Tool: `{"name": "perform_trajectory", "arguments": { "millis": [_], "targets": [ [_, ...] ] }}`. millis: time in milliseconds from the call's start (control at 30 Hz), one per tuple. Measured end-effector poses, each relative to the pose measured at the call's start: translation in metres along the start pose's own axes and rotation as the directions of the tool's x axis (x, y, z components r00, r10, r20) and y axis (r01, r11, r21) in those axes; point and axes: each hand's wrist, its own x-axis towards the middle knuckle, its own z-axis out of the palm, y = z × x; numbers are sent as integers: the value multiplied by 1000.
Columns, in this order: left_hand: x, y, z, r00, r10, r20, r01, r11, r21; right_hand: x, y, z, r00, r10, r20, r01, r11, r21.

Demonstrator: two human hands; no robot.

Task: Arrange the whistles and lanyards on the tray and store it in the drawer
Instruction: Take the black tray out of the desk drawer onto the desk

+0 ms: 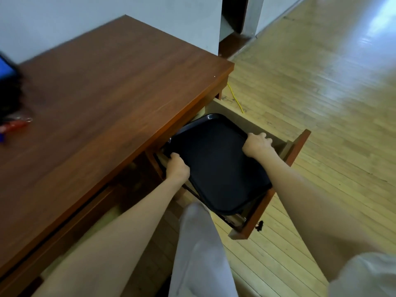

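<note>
The left hand [177, 166] grips the left rim of the dark tray [214, 168], its fingers curled over the edge and the arm stretched forward. The tray is over the open drawer [299, 146], below the front right corner of the surface [107, 82]. The right hand [257, 145] grips the tray's right rim.

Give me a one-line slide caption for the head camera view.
Left hand and right hand grip the empty dark tray at the open drawer of a wooden desk.
</note>
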Motion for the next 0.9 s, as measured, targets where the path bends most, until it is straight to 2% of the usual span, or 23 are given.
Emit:
{"name": "perform_trajectory", "arguments": {
  "millis": [133,267,400,700,900],
  "targets": [
    [-28,-6,-10,997,68,21,-69,994,78,-46,10,3,998,31,-60,-27,997,67],
    [-55,-14,-21,993,96,64,-102,989,103,-85,26,12,993,63,-98,-50,991,122],
    [-73,-19,-25,979,185,87,-193,976,104,-115,46,18,988,97,-121,-74,982,176],
    [-102,-9,-54,931,364,-36,-358,928,106,-167,44,4,966,45,-256,24,965,260],
    [-104,-40,-115,912,351,-212,-352,936,34,-187,-22,-9,943,-154,-297,226,947,227]
  ]
}}
